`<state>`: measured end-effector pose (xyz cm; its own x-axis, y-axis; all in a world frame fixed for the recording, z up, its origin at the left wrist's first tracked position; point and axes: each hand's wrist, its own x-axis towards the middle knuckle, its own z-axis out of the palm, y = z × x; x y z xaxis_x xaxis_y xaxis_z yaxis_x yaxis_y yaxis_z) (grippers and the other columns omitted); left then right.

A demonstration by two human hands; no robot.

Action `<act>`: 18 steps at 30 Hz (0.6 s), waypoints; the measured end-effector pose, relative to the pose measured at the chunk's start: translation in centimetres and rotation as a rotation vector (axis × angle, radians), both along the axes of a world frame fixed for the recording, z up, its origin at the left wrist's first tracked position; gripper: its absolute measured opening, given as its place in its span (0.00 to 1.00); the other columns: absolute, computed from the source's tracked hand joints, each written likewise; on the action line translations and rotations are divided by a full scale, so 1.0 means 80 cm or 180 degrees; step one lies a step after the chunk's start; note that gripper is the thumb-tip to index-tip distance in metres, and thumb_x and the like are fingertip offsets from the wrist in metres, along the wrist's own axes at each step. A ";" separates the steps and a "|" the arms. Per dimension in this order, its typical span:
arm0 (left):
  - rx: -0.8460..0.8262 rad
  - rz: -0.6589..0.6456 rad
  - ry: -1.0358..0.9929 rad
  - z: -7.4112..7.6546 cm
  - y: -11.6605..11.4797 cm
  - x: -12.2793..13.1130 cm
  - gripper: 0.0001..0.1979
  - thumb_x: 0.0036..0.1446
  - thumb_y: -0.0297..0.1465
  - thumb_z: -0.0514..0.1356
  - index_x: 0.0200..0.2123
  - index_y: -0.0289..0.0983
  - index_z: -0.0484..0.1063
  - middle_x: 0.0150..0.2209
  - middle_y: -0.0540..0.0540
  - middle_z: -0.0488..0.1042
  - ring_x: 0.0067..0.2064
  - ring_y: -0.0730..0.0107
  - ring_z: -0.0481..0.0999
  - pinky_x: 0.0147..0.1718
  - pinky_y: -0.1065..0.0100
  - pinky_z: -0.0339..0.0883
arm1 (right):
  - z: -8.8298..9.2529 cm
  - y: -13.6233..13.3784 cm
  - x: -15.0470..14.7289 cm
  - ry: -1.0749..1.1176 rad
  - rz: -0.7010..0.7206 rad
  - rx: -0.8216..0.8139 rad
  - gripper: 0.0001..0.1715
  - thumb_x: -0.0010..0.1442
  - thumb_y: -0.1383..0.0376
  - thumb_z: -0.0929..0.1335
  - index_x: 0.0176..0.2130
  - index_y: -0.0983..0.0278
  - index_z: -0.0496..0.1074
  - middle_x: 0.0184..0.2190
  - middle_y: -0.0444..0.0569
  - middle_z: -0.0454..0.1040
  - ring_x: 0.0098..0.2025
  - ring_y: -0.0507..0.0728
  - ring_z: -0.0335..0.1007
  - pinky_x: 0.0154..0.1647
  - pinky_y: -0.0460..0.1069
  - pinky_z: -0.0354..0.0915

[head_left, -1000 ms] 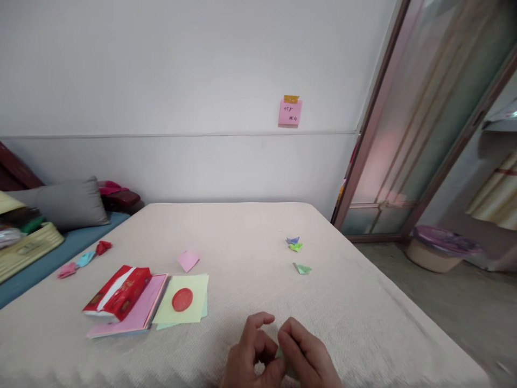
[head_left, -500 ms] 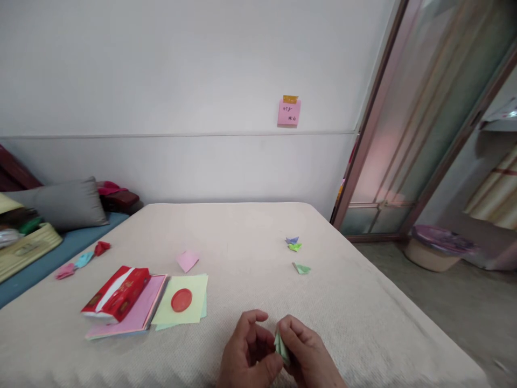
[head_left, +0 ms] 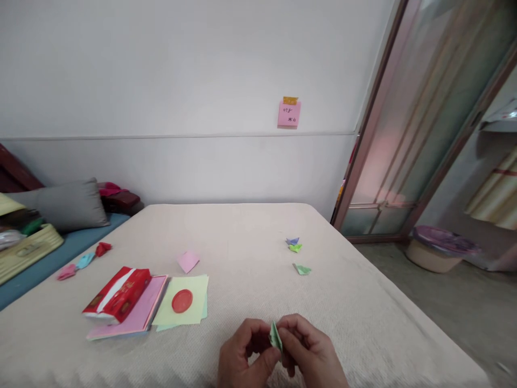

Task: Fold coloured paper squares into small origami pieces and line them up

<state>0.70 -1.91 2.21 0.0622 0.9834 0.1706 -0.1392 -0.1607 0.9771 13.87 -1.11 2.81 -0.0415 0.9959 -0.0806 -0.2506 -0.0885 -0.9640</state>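
Note:
A small folded piece of green paper (head_left: 275,336) stands between my two hands, low in the middle of the head view. My left hand (head_left: 247,353) curls against its left side, index finger and thumb closed on it. From the right, my right hand (head_left: 309,347) pinches it between thumb and fingers. Its lower part is hidden by my fingertips. Beyond my hands lie small folded papers: a green one (head_left: 301,269), a lime one (head_left: 295,248) and a purple one (head_left: 292,241).
At left, a red tissue pack (head_left: 119,293) lies on pink paper sheets (head_left: 139,318). Beside it, a red round lid (head_left: 182,301) rests on yellow paper (head_left: 163,312). A pink folded paper (head_left: 188,261) lies behind. Red (head_left: 103,248), blue (head_left: 85,261) and pink (head_left: 67,271) folded papers sit near the left edge.
My left index finger, raised and apart before, has come down onto the green paper. The paper is turned slightly and stands more upright between my hands.

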 end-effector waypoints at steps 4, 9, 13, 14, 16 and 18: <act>0.0093 0.0113 0.0107 -0.004 0.003 -0.006 0.08 0.47 0.29 0.66 0.33 0.37 0.76 0.24 0.51 0.76 0.27 0.71 0.73 0.28 0.74 0.64 | 0.006 -0.006 0.004 -0.0231 0.0044 0.0317 0.09 0.45 0.70 0.70 0.31 0.65 0.76 0.21 0.44 0.73 0.23 0.52 0.67 0.23 0.44 0.62; 0.0406 0.0006 0.0221 -0.003 0.003 -0.010 0.09 0.48 0.27 0.63 0.35 0.38 0.77 0.28 0.48 0.75 0.30 0.68 0.74 0.31 0.71 0.68 | 0.000 -0.008 0.005 -0.0852 0.0019 0.0744 0.10 0.47 0.67 0.71 0.34 0.62 0.77 0.23 0.45 0.74 0.27 0.56 0.71 0.28 0.46 0.66; 0.0645 -0.0021 0.0344 -0.003 0.002 -0.010 0.10 0.51 0.27 0.60 0.38 0.39 0.76 0.30 0.47 0.75 0.32 0.66 0.75 0.32 0.70 0.68 | -0.001 -0.007 0.008 -0.0974 0.0046 0.0855 0.09 0.51 0.64 0.70 0.35 0.62 0.78 0.21 0.45 0.74 0.23 0.54 0.68 0.22 0.45 0.64; 0.0659 0.0042 0.0400 -0.005 0.002 -0.010 0.09 0.51 0.27 0.60 0.37 0.39 0.76 0.30 0.47 0.75 0.31 0.67 0.75 0.31 0.70 0.68 | 0.000 -0.008 0.008 -0.0996 0.0040 0.0869 0.09 0.51 0.64 0.70 0.35 0.62 0.78 0.20 0.45 0.74 0.23 0.53 0.67 0.21 0.44 0.64; 0.0579 0.0179 0.0471 -0.008 0.001 -0.009 0.07 0.52 0.29 0.60 0.34 0.39 0.76 0.27 0.48 0.74 0.29 0.69 0.73 0.29 0.71 0.67 | 0.000 -0.009 0.008 -0.1021 0.0031 0.0836 0.08 0.51 0.63 0.70 0.33 0.62 0.78 0.19 0.45 0.74 0.22 0.53 0.67 0.21 0.44 0.64; 0.0384 0.0282 0.0393 -0.011 0.001 -0.007 0.06 0.52 0.30 0.60 0.33 0.38 0.76 0.26 0.49 0.75 0.27 0.70 0.73 0.27 0.72 0.66 | -0.001 -0.010 0.007 -0.1001 0.0024 0.0716 0.09 0.51 0.61 0.70 0.32 0.63 0.78 0.19 0.47 0.75 0.21 0.54 0.69 0.21 0.44 0.65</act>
